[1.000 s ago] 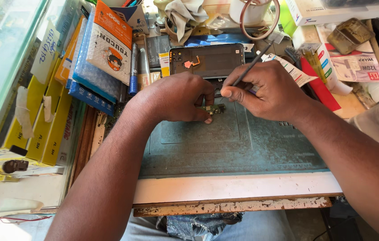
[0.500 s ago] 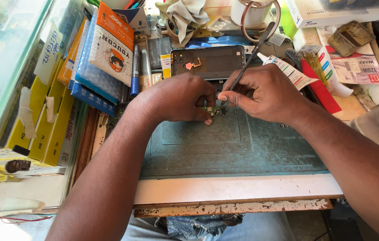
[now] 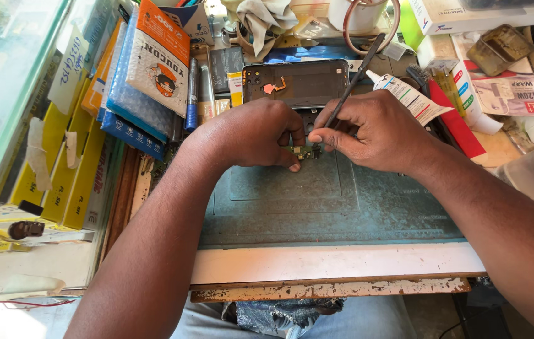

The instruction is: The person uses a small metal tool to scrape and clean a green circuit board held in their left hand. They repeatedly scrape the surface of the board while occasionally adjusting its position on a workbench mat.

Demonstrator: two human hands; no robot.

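On the green mat [image 3: 317, 201] | left hand [image 3: 254, 135] fingers pinch small board [image 3: 305, 152] | right hand [image 3: 374, 129] fingers closed around thin black tool [image 3: 352, 81], tip at board | opened phone [image 3: 295, 81] just behind

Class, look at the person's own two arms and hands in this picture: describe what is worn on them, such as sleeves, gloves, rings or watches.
Both arms are bare from where they enter the picture down to the hands; no sleeve shows. The left hand and right hand wear no gloves. No ring, watch or band is visible on the fingers or wrists. The nails are short and plain.
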